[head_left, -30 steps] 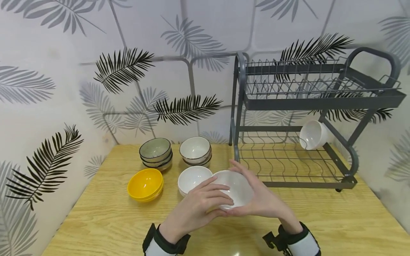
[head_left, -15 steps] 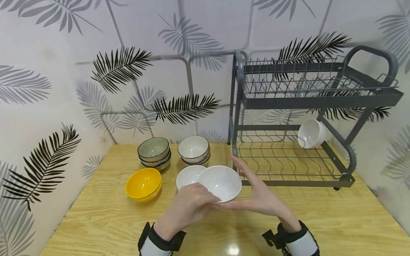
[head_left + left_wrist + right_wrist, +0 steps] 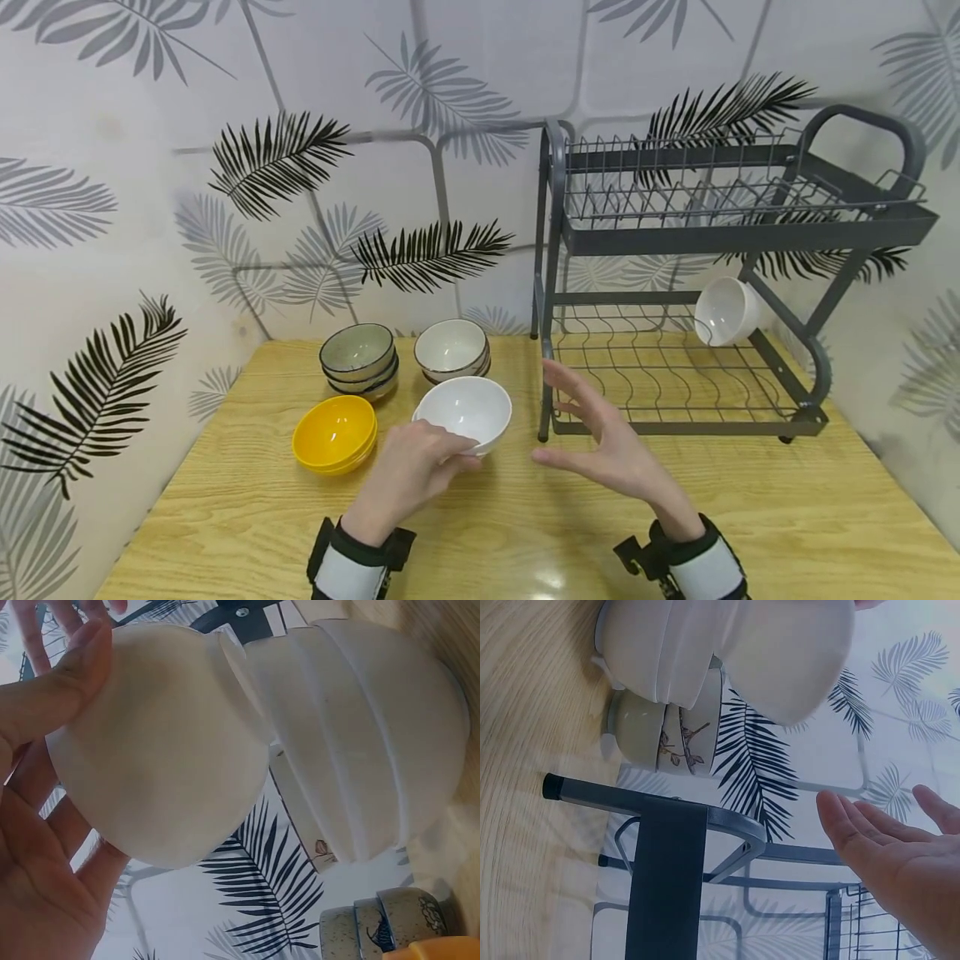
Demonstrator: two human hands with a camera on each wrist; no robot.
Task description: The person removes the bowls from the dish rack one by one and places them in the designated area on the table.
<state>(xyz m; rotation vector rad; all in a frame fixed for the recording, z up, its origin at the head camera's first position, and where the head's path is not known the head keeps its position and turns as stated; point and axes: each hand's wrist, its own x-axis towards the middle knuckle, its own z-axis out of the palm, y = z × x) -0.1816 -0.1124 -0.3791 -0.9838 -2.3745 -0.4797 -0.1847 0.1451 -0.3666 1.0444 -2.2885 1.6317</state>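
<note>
My left hand [image 3: 412, 471] grips a white bowl [image 3: 468, 408] by its near edge, with the bowl's hollow facing up. It hangs close over a stack of white bowls, which it mostly covers in the head view. From the left wrist, the held bowl's smooth underside [image 3: 165, 750] shows beside the stacked white bowls [image 3: 367, 742]. To the right, my right hand [image 3: 611, 446] is apart from the bowl, its thumb and fingers spread with nothing between them. In the right wrist view, the open palm [image 3: 900, 855] faces up near the rack's frame.
Yellow bowls [image 3: 335, 433] sit at the left. Behind them stand stacked grey-green bowls [image 3: 357, 354] and cream bowls with dark rims [image 3: 452, 348]. A two-tier dark dish rack [image 3: 682, 429] stands at the right, with one white bowl [image 3: 726, 312] tilted on its lower tier.
Both hands were on the bowl; the right has let go and stayed nearly in place. My left hand has carried the bowl leftward over the white stack.
</note>
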